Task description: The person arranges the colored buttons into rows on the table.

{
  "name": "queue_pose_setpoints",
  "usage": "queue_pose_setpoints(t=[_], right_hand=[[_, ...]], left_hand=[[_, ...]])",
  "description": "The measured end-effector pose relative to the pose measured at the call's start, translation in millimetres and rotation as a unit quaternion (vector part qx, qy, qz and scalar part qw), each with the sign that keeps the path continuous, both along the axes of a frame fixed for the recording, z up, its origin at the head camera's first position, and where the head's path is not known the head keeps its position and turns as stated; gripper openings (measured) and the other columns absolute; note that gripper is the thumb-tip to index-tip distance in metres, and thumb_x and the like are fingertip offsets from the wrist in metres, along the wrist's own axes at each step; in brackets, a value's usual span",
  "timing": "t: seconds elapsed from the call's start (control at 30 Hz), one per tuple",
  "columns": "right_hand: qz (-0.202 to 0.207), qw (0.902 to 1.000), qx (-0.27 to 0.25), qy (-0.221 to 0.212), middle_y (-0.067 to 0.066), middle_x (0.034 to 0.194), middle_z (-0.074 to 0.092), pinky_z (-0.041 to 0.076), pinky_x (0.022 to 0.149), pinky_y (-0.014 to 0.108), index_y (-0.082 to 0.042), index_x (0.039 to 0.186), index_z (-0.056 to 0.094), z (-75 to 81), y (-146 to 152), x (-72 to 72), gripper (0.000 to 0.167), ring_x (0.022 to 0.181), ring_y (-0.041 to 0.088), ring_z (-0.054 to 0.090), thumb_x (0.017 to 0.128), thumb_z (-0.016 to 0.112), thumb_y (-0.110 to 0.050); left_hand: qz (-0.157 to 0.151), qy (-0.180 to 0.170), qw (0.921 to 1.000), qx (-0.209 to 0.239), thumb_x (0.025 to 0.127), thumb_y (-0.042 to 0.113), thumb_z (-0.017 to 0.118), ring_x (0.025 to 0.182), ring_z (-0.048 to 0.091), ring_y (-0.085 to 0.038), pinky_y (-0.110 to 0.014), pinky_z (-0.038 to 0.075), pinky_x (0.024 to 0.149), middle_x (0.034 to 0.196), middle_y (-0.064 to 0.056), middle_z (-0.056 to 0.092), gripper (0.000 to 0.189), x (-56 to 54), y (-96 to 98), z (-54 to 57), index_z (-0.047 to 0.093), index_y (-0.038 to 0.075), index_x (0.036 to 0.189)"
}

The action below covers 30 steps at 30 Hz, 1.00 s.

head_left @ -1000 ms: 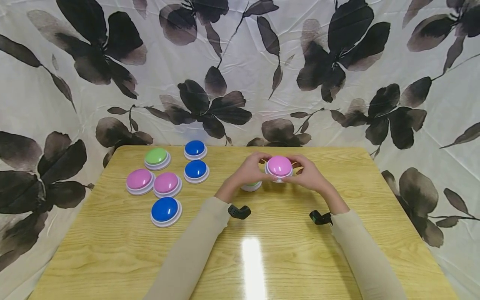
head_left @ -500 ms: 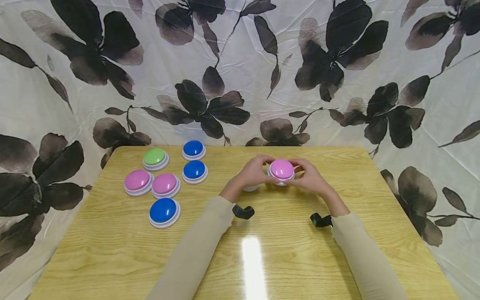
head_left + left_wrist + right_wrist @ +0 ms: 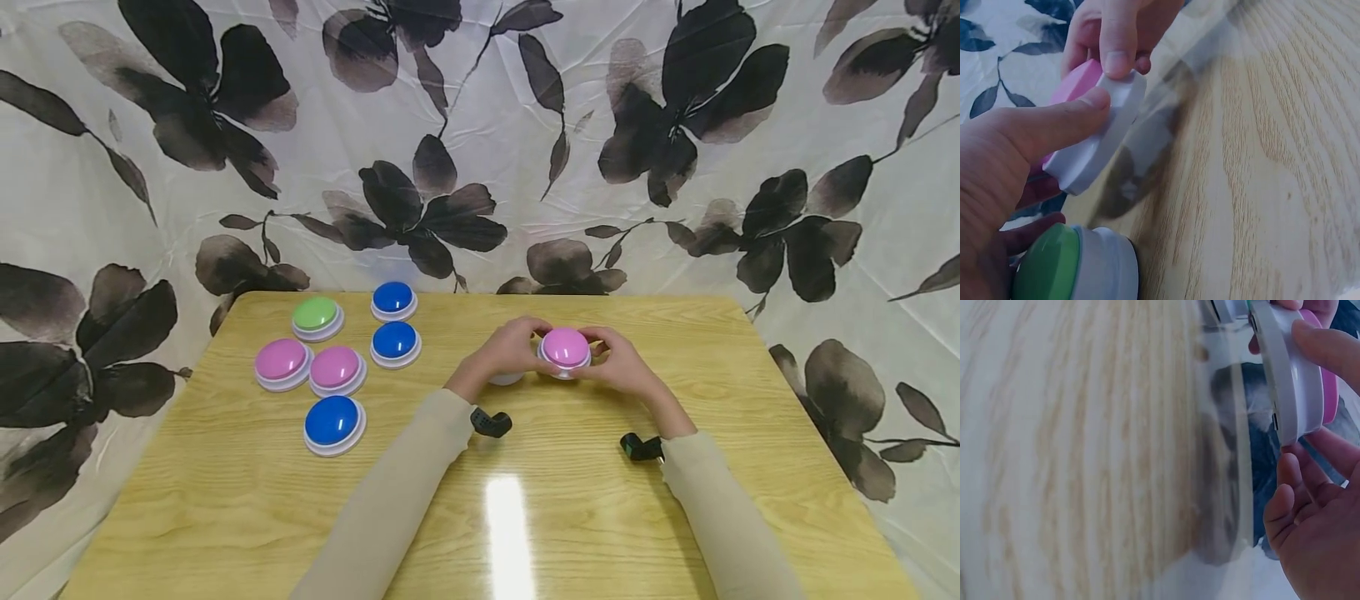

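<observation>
Both hands hold one push button (image 3: 566,346) with a pink dome and white base, over the right half of the table. My left hand (image 3: 512,347) pinches its left side, thumb on the white base (image 3: 1100,144). The right hand (image 3: 621,363) grips the opposite side, its thumb also on the base. In the right wrist view the button's underside (image 3: 1266,369) shows, tilted and raised off the wood. A green button (image 3: 1047,265) stands just below the left hand; in the head view that hand hides all but its white base (image 3: 506,378).
On the table's left stand a green button (image 3: 315,314), two pink buttons (image 3: 281,359) and several blue buttons (image 3: 332,422). A floral cloth (image 3: 480,125) hangs behind the wooden table (image 3: 600,517), right at its back edge. Each wrist wears a small black camera (image 3: 491,422).
Both hands, with the pink button between them, have moved slightly down and to the right in the head view. The left hand now covers the green dome beneath it. The other buttons stay put.
</observation>
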State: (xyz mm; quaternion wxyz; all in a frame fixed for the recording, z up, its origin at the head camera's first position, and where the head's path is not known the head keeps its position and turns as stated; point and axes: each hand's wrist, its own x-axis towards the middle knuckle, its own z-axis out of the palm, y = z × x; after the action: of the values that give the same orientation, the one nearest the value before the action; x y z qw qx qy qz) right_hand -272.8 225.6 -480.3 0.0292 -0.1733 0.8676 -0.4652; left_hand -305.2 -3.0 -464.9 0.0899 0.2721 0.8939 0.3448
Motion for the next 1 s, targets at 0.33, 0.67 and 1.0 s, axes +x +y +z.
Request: queue_pose_setpoints(t=[0.33,0.67,1.0], right_hand=[[0.0,0.9999,-0.005,-0.01,0.01,0.124,0.057,0.045,0.084,0.041,-0.006,0.13,0.057,-7.5,-1,-1.0,0.07,0.098,0.027,0.053,0.069,0.09,-0.018],[-0.012,0.9992,0.005,-0.037,0.011,0.124,0.056,0.045,0.086,0.042,-0.007,0.132,0.055,-14.9,2,-2.9,0.075,0.1,0.028,0.053,0.069,0.09,-0.026],[-0.015,0.9991,0.011,-0.039,0.012,0.122,0.057,0.046,0.086,0.04,-0.004,0.132,0.054,-15.5,4,-1.9,0.075,0.099,0.027,0.055,0.069,0.09,-0.024]], left_hand=[[-0.005,-0.014,0.9997,-0.021,0.066,0.049,0.087,0.103,0.055,-0.011,-0.032,0.046,0.091,0.118,0.003,0.061,0.074,-2.7,0.2,-1.1,0.062,0.012,0.125],[-0.004,-0.029,0.9979,-0.057,0.066,0.049,0.087,0.103,0.056,-0.011,-0.034,0.046,0.092,0.116,0.003,0.062,0.073,-3.5,3.3,2.5,0.062,0.014,0.125],[-0.017,-0.02,0.9968,-0.075,0.065,0.051,0.087,0.103,0.056,-0.01,-0.035,0.046,0.091,0.113,0.004,0.063,0.072,-8.2,6.1,-0.5,0.063,0.015,0.123]])
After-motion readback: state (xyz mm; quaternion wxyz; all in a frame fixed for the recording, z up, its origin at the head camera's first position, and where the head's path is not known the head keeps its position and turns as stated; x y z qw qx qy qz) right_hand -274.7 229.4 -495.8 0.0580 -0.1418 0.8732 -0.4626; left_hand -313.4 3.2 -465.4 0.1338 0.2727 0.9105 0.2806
